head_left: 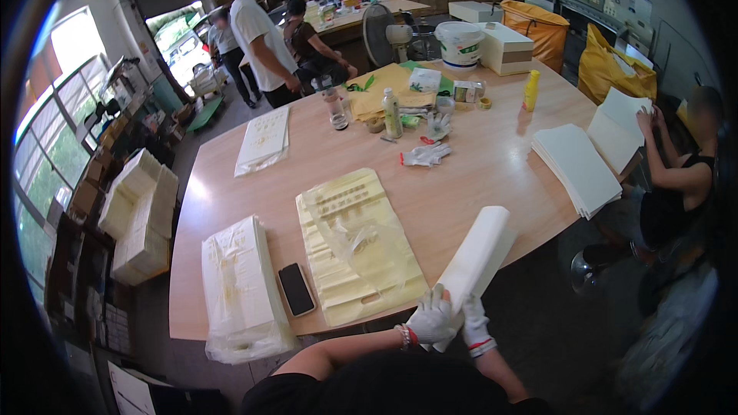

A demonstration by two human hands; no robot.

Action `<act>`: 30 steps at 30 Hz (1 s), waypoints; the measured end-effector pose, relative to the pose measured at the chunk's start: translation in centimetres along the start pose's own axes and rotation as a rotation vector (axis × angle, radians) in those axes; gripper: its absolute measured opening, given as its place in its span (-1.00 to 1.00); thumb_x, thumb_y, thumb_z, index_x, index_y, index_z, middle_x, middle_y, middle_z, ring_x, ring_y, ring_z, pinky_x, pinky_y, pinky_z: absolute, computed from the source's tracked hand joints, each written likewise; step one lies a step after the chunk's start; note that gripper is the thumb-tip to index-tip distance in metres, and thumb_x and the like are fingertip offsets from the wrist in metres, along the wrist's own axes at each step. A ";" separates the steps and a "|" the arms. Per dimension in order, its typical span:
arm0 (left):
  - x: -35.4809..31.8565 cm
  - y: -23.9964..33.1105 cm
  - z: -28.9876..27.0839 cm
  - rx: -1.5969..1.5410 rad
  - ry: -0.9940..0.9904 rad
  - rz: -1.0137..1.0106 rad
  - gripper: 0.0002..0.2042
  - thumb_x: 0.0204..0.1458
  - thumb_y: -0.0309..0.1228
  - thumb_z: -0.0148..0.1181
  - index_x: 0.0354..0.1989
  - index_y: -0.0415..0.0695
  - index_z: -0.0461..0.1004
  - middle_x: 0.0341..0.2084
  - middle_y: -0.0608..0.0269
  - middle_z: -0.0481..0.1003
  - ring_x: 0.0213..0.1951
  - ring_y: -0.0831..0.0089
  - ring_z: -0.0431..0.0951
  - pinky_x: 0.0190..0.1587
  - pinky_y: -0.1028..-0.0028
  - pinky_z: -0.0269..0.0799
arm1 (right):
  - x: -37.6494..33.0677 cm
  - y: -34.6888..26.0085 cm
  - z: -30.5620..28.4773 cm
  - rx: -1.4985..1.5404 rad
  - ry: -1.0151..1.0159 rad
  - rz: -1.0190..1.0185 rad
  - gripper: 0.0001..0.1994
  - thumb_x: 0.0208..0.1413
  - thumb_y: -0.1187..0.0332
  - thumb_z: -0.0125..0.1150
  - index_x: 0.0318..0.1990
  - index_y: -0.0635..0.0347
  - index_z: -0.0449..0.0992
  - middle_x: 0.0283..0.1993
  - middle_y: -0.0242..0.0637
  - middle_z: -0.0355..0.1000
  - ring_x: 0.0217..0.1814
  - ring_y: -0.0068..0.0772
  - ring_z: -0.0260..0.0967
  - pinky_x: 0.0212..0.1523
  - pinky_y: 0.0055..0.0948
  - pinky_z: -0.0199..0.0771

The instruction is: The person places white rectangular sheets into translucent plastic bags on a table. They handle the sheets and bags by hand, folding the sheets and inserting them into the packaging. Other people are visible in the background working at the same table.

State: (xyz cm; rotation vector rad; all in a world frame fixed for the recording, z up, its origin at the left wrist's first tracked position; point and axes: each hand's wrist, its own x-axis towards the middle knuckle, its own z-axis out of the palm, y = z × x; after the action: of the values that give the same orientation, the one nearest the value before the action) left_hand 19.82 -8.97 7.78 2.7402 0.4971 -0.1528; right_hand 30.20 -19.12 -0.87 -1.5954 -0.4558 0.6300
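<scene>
A white card sheet, folded or curved lengthwise, stands tilted at the table's near edge. My left hand, in a white knit glove, closes on its lower left side. Against the lower right side is my right hand, gloved too, its fingers partly hidden by the sheet and seemingly gripping it. Left of my hands lies a pale yellow bag with a cut handle slot and a crumpled clear plastic sleeve on top. Beside it are a dark phone and a plastic-wrapped stack of white printed pieces.
Another wrapped stack lies at the far left of the table. White gloves, a bottle, tape and a bucket crowd the back. At right, a seated person handles white sheets. Other people are behind.
</scene>
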 end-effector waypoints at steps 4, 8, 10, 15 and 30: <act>-0.8 -0.1 -2.9 -0.145 -0.005 0.105 -0.20 -0.26 -0.19 0.21 0.16 -0.36 0.02 0.17 -0.39 -0.10 0.19 -0.34 -0.12 0.19 -0.06 -0.09 | 0.2 -1.2 1.7 0.169 0.119 0.026 -0.64 0.01 0.29 0.15 -0.12 0.38 0.33 -0.21 -0.16 0.41 -0.21 -0.38 0.38 -0.20 -0.43 0.40; -2.8 -5.3 -11.8 0.052 0.790 0.105 -0.24 -0.41 -0.37 0.30 0.11 -0.20 0.18 0.19 -0.28 -0.07 0.22 -0.24 -0.10 0.22 -0.01 -0.14 | -2.5 -6.9 0.8 -0.095 0.081 -0.320 -0.72 -0.07 0.44 0.13 -0.16 0.31 0.40 -0.24 -0.14 0.43 -0.28 -0.30 0.43 -0.26 -0.42 0.43; -1.9 -9.6 -15.0 0.132 0.882 -0.144 -0.37 -0.34 -0.33 0.25 0.05 -0.14 0.25 0.08 -0.20 0.14 0.10 -0.18 0.14 0.11 -0.07 0.03 | -3.8 -8.2 -0.4 -0.368 0.006 -0.477 -0.78 -0.08 0.50 0.07 -0.21 0.23 0.45 -0.26 -0.17 0.43 -0.32 -0.31 0.43 -0.31 -0.43 0.43; -0.5 -14.9 -13.2 -0.537 0.528 -0.246 -0.55 -0.25 -0.35 0.19 -0.09 -0.13 0.31 -0.24 -0.07 0.37 -0.31 0.08 0.46 -0.28 0.14 0.38 | -4.1 -11.5 2.5 -0.995 -0.347 -0.481 -0.66 -0.11 0.28 0.07 -0.09 -0.04 0.44 -0.15 -0.17 0.44 -0.37 -0.08 0.42 -0.41 -0.20 0.43; -5.8 -16.6 -0.4 0.275 0.790 -0.058 -0.61 -0.10 -0.46 0.02 -0.01 -0.10 0.28 -0.37 0.14 0.34 -0.20 0.19 0.38 0.09 0.14 0.17 | 9.6 -5.8 11.1 -1.188 -0.203 -0.025 -0.56 0.01 0.32 -0.07 0.11 0.00 0.15 -0.17 -0.03 0.39 -0.17 0.02 0.38 -0.29 -0.01 0.33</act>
State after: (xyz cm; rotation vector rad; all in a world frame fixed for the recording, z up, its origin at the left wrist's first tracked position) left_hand 8.46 3.90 3.81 2.9702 0.7962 0.9446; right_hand 30.92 -3.89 3.03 -2.6330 -1.1324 0.5124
